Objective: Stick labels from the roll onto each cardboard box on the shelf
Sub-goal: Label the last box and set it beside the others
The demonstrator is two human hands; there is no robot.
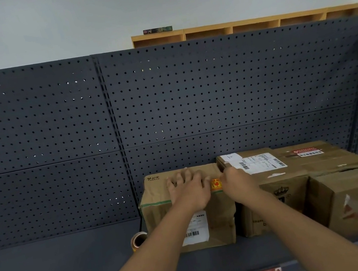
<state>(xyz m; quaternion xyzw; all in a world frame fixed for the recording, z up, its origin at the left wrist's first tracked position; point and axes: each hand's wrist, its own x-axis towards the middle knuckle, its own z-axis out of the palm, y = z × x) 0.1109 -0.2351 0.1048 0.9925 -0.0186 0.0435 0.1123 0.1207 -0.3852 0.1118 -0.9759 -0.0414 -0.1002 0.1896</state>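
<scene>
The left hand (189,188) is laid flat, fingers spread, on the left cardboard box (159,210). An orange label (216,184) on its top is apparently pinched by the right hand (238,181). The roll (138,240) stands on the shelf (60,264) beside the box.

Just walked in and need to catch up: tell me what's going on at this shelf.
A person is labelling cardboard boxes on a dark shelf. The left hand lies flat on top of the leftmost box, while the right hand presses an orange label onto that box's top. The label roll stands on the shelf just left of the box. Two more boxes sit to the right.
</scene>
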